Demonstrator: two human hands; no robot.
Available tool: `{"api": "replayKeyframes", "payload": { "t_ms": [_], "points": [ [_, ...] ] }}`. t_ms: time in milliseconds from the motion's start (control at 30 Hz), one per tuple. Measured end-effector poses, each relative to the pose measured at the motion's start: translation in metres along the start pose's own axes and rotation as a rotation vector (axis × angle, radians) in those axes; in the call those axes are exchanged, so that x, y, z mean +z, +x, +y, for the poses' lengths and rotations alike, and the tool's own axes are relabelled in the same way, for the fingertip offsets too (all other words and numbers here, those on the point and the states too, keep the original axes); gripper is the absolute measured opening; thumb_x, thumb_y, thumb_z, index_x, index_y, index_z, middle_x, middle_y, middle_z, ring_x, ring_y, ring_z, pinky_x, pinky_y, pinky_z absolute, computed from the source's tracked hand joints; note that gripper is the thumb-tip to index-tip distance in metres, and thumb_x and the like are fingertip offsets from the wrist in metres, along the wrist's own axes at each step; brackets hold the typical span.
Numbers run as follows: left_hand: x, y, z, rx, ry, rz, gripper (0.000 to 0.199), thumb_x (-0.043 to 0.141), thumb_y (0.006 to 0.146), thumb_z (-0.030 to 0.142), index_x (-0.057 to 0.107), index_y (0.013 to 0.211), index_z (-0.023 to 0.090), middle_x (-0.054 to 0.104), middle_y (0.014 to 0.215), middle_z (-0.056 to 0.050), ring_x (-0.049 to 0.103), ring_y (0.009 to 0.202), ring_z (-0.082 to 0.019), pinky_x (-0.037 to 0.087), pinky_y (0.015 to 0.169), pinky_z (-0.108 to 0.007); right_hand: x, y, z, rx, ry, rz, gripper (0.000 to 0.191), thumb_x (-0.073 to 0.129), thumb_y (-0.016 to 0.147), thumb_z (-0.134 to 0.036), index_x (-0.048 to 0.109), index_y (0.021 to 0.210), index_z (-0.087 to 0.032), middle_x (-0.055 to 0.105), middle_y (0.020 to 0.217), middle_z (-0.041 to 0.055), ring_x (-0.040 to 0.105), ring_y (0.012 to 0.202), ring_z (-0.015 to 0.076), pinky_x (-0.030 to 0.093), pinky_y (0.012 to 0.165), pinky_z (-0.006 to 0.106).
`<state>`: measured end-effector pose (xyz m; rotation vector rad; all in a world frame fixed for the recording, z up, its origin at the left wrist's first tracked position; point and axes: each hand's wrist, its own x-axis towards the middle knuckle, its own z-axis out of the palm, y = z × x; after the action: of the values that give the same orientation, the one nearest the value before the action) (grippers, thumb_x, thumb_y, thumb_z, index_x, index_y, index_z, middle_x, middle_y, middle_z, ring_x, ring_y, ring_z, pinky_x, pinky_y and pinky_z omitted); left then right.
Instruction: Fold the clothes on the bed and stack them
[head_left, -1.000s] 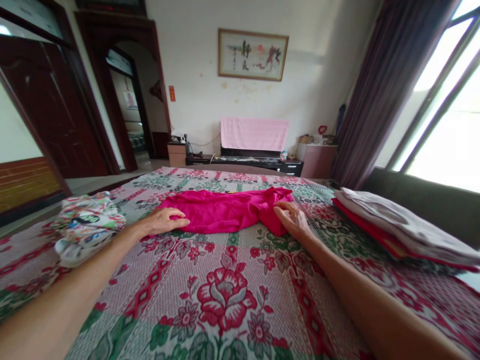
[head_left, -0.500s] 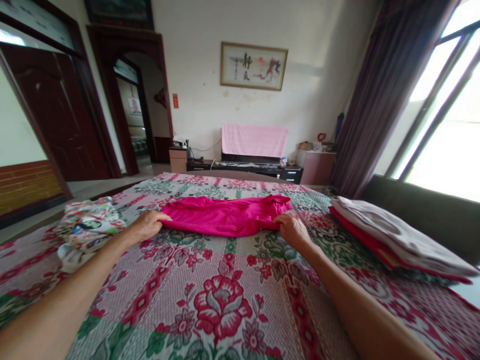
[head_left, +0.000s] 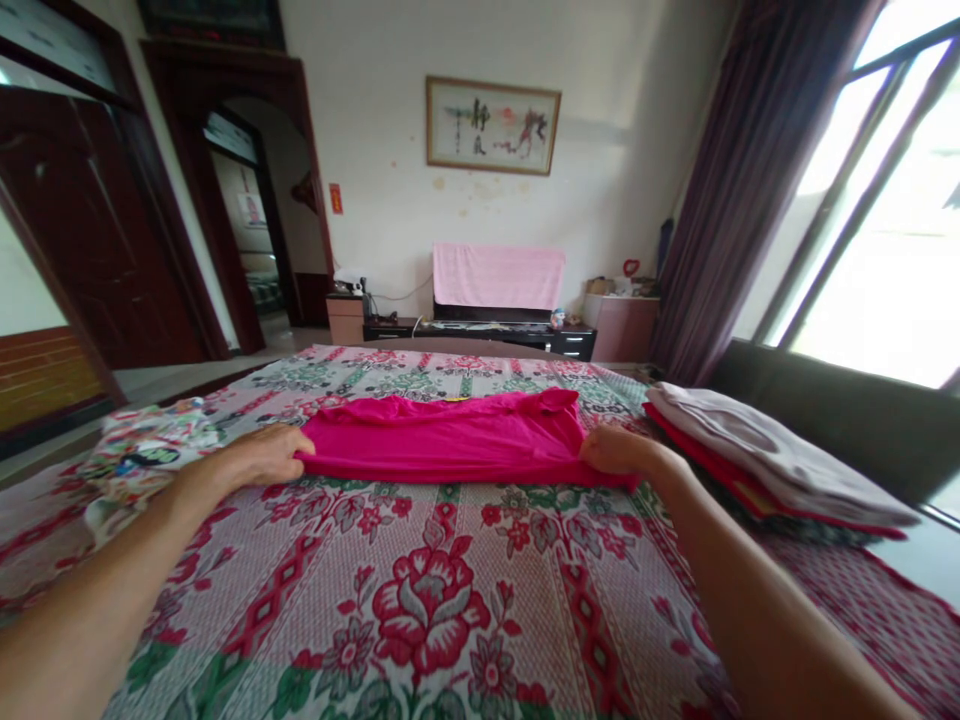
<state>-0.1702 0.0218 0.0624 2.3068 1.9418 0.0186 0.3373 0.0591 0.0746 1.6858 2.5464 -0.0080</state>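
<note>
A bright pink garment [head_left: 442,440], probably a shirt, lies folded into a wide strip across the flowered bedspread [head_left: 435,610]. Its near edge is pulled straight between my hands. My left hand [head_left: 274,455] pinches the left end of that edge, fingers closed on the cloth. At the other end, my right hand [head_left: 615,450] grips the cloth near the right side, with a bit of pink fabric sticking out past it. The garment's far edge is rumpled, and a small yellow mark shows there.
A crumpled patterned cloth [head_left: 150,445] lies to the left. On the right sits a stack of folded clothes [head_left: 765,455] with a pale garment on top, beside a dark backrest [head_left: 825,420]. Beyond stand a low black cabinet [head_left: 480,335] and a pink towel [head_left: 499,275] over a screen.
My hands have moved farther apart, the right one outward and the left one slightly left. The garment's near edge is stretched wider and straighter. The view has shifted a little to the right.
</note>
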Motion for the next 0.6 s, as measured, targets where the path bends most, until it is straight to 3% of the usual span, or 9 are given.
{"api": "replayKeyframes", "payload": {
  "t_ms": [100, 167, 267, 433, 500, 600],
  "points": [
    [-0.014, -0.008, 0.012, 0.005, -0.065, -0.119, 0.033, 0.057, 0.066, 0.052, 0.073, 0.075, 0.024, 0.062, 0.064, -0.001, 0.055, 0.063, -0.019, 0.038, 0.06, -0.028, -0.015, -0.009, 0.002, -0.037, 0.189, -0.011, 0.021, 0.057, 0.08, -0.029, 0.075, 0.09, -0.023, 0.073, 0.085, 0.003, 0.065, 0.073, 0.0161, 0.048, 0.067, 0.026],
    [-0.017, -0.01, 0.017, -0.043, -0.092, -0.089, 0.044, 0.053, 0.068, 0.062, 0.072, 0.07, 0.023, 0.058, 0.059, 0.0, 0.052, 0.059, -0.017, 0.034, 0.056, -0.027, -0.02, -0.009, -0.003, -0.052, 0.324, 0.074, 0.028, 0.058, 0.08, -0.035, 0.073, 0.099, -0.023, 0.073, 0.09, 0.0045, 0.065, 0.075, 0.016, 0.048, 0.065, 0.025],
    [-0.012, -0.006, 0.023, -0.102, -0.031, 0.015, 0.052, 0.046, 0.072, 0.067, 0.069, 0.063, 0.021, 0.052, 0.052, 0.0, 0.047, 0.053, -0.015, 0.028, 0.052, -0.027, -0.014, -0.001, -0.026, -0.103, 0.379, 0.252, 0.028, 0.058, 0.077, -0.027, 0.072, 0.099, -0.018, 0.072, 0.084, 0.0051, 0.062, 0.071, 0.0149, 0.046, 0.065, 0.025],
    [-0.001, 0.003, 0.028, -0.064, 0.012, 0.12, 0.039, 0.05, 0.075, 0.055, 0.075, 0.081, 0.025, 0.066, 0.069, -0.001, 0.059, 0.069, -0.018, 0.037, 0.061, -0.026, 0.012, 0.013, -0.086, -0.343, 0.414, 0.264, 0.019, 0.06, 0.075, -0.023, 0.073, 0.087, -0.019, 0.072, 0.083, 0.0027, 0.061, 0.072, 0.0133, 0.044, 0.067, 0.024],
    [0.005, 0.009, 0.029, -0.026, 0.016, 0.209, 0.034, 0.048, 0.078, 0.046, 0.074, 0.086, 0.026, 0.071, 0.08, -0.002, 0.063, 0.078, -0.019, 0.042, 0.07, -0.026, 0.023, 0.017, -0.103, -0.395, 0.391, 0.345, 0.018, 0.062, 0.074, -0.023, 0.072, 0.089, -0.02, 0.071, 0.09, 0.0036, 0.061, 0.078, 0.0145, 0.044, 0.072, 0.025],
    [0.018, 0.025, 0.033, 0.082, 0.023, 0.297, 0.035, 0.042, 0.081, 0.034, 0.073, 0.097, 0.025, 0.072, 0.101, -0.003, 0.064, 0.094, -0.02, 0.044, 0.088, -0.028, 0.039, 0.023, -0.118, -0.395, 0.377, 0.453, 0.013, 0.059, 0.079, -0.024, 0.07, 0.085, -0.018, 0.069, 0.083, 0.0043, 0.059, 0.076, 0.0144, 0.043, 0.071, 0.026]
  ]
}}
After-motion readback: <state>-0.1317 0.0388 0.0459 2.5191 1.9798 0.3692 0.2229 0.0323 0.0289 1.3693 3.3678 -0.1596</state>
